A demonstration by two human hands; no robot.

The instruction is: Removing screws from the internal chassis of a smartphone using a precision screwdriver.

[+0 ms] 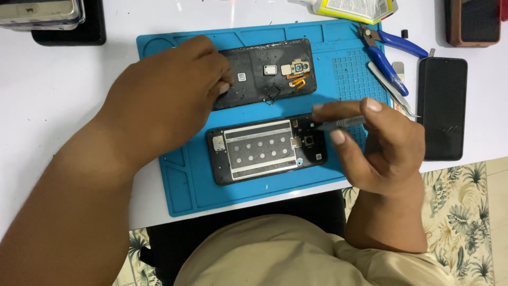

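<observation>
Blue silicone work mat is my landmark: on it, my left hand pinches the black back cover; my right hand pinches thin grey tweezers over the opened black phone.

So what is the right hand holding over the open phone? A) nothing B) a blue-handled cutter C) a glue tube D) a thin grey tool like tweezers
D: the right hand pinches a thin grey tool pointing at the nearer opened phone; the blue-handled cutters lie untouched on the blue mat.
</observation>
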